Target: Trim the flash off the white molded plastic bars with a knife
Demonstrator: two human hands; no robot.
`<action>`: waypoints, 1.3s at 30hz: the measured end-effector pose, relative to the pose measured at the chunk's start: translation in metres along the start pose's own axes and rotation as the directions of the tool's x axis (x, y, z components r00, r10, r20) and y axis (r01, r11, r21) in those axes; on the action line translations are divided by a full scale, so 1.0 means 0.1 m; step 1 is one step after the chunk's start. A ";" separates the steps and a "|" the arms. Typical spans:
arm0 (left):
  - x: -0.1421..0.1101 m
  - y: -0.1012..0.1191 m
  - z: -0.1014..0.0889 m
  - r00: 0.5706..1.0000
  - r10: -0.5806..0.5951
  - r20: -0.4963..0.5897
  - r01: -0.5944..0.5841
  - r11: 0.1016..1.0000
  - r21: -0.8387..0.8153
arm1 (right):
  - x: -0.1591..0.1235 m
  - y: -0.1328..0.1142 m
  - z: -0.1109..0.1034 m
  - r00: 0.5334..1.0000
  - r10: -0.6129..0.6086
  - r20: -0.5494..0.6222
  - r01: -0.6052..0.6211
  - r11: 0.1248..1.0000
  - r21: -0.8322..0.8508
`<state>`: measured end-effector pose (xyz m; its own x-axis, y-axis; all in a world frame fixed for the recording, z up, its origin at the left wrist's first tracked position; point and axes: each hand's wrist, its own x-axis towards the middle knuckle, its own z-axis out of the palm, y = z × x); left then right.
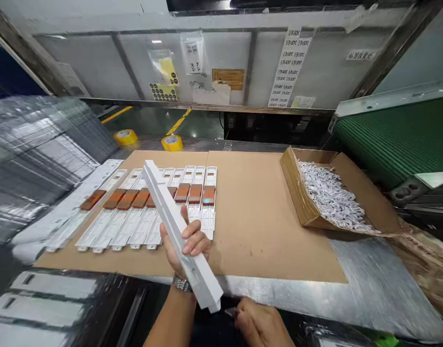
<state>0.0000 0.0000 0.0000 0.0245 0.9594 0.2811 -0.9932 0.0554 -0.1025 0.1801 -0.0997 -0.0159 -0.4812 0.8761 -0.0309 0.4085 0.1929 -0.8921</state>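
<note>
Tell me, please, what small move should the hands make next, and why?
Probably bring the tool in the right hand to the near end of the white strip. The left hand grips the strip at a tilt, and that end sits close to the tool's tip. The tool is too blurred to identify.

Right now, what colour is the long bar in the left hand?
The long bar is white, best seen in the head view.

Head view: we looked forward and down from 1 head-worn camera.
Left hand, right hand: we had these 2 nearest, low down.
Cardboard sheet: we viewed it obliquely from above.
Grey panel: we faced it beyond.
</note>
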 end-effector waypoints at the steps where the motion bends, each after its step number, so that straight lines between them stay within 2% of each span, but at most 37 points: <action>1: -0.01 0.00 0.00 1.000 -0.003 0.002 0.003 1.000 0.006 | 0.00 -0.02 -0.01 1.000 0.008 0.004 -0.008 1.000 0.000; 8: -0.02 -0.04 0.04 0.999 -0.027 -0.018 0.028 0.999 0.016 | 0.03 -0.12 -0.05 0.995 0.095 0.008 -0.095 0.995 -0.040; 14: -0.01 -0.07 0.06 0.998 -0.035 -0.047 0.036 0.999 0.029 | 0.06 -0.14 -0.04 0.998 0.059 -0.025 -0.060 0.997 -0.054; 21: -0.02 -0.09 0.07 0.997 -0.027 -0.078 0.030 0.999 0.040 | 0.05 -0.12 -0.04 0.997 0.078 -0.017 -0.079 0.995 -0.054; 39: -0.01 -0.12 0.02 0.998 -0.057 -0.018 0.058 0.996 0.064 | 0.06 -0.13 -0.04 0.993 0.115 0.018 -0.115 0.993 -0.024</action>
<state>0.0116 -0.0020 0.0028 0.0826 0.9594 0.2695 -0.9954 0.0928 -0.0252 0.1752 -0.0956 -0.0027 -0.4448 0.8844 -0.1415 0.4799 0.1019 -0.8714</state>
